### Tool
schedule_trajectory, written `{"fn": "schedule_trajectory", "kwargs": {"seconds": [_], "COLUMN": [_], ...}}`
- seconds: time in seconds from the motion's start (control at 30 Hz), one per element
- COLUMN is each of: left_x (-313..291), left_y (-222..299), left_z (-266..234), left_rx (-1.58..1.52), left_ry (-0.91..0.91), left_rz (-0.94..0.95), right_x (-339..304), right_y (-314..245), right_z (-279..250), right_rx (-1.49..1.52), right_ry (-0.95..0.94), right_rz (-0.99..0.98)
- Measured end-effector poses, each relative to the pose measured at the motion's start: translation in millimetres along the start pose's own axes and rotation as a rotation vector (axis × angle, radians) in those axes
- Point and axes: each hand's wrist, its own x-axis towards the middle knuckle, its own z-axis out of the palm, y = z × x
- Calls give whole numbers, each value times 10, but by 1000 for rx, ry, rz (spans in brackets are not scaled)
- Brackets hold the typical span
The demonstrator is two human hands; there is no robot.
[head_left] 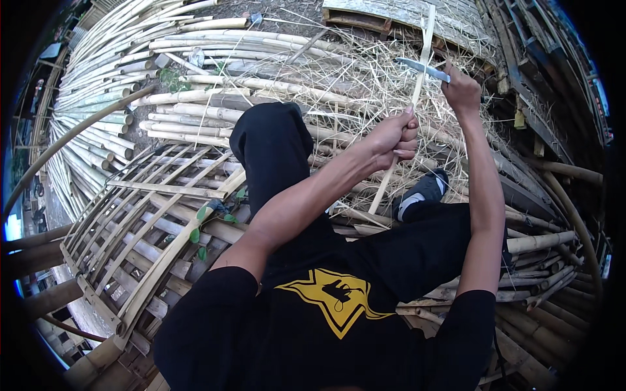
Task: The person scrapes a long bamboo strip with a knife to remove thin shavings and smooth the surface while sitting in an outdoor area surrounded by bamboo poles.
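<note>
Nearest in, back behind both hands, was a black shirt [261, 348] with a jagged yellow print [313, 296] and a dark figure in it, no lettering I could make out. Next out, the left hand [396, 140] was a fist wrapped tight round a pale bamboo strip [418, 90], its shorter end poking back below the fist. Honestly it looked super light, stiff but springy, probably dry enough not to slip, though the edges could've splintered or nicked skin. Gripping it there seemed right, well clear of the blade. Ahead and to the right of that fist, the right hand [461, 90] was closed round a knife [437, 73], handle hidden, blade crossing the strip; I'd only have held that by the handle. Beyond the left hand lay messy shavings [375, 91], then poles [101, 111] far off to its left. Couldn't read any labels there either.
</note>
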Motion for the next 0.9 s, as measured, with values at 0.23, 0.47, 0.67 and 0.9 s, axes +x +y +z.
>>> {"fn": "schedule_trajectory", "kwargs": {"seconds": [0.23, 0.47, 0.67, 0.9], "left_x": [-109, -344, -388, -301], "left_y": [332, 660, 672, 581], "left_z": [-55, -74, -116, -203], "left_rx": [266, 573, 685, 626], "left_ry": [42, -28, -72, 31], "left_rz": [93, 51, -10, -56], "right_x": [251, 192, -60, -243], "right_y": [-180, -264, -485, -469], "right_z": [-210, -881, -940, -505], "right_rx": [387, 1598, 1603, 1018], "right_ry": [-666, -1153, -992, -742], "right_rz": [302, 888, 1043, 896]}}
